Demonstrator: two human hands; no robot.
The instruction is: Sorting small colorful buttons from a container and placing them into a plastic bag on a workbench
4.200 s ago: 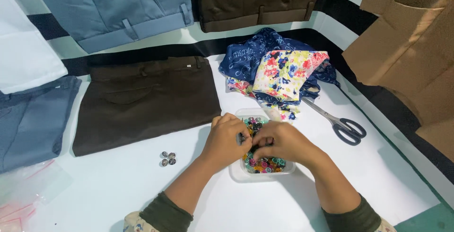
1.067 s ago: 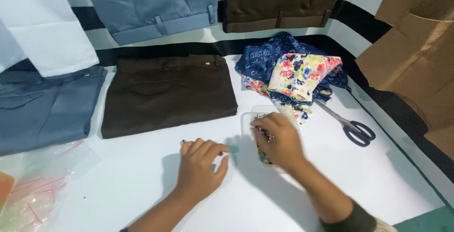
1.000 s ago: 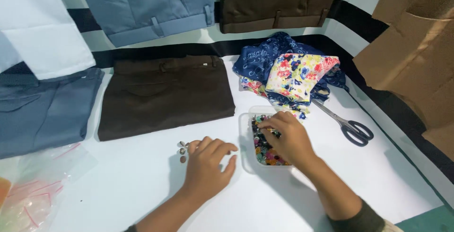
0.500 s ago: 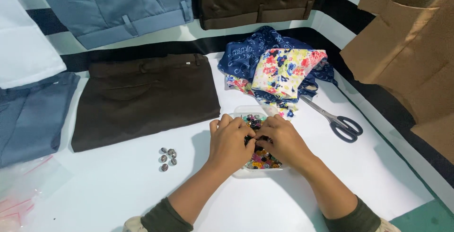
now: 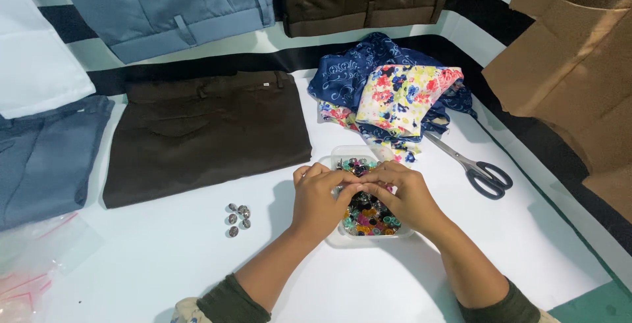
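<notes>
both hands meet over the clear plastic tub of mixed coloured buttons point(image 5: 368, 221) at the near middle of the white counter point(image 5: 164, 264). the left hand point(image 5: 319, 198) and right hand point(image 5: 405, 195) curl fingertips together above it; whether they pinch a button, i cannot tell. five small metal buttons point(image 5: 237, 218) lie just left.

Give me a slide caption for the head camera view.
Both hands, left hand and right hand, meet over a clear box of colourful buttons on a white table.
</notes>
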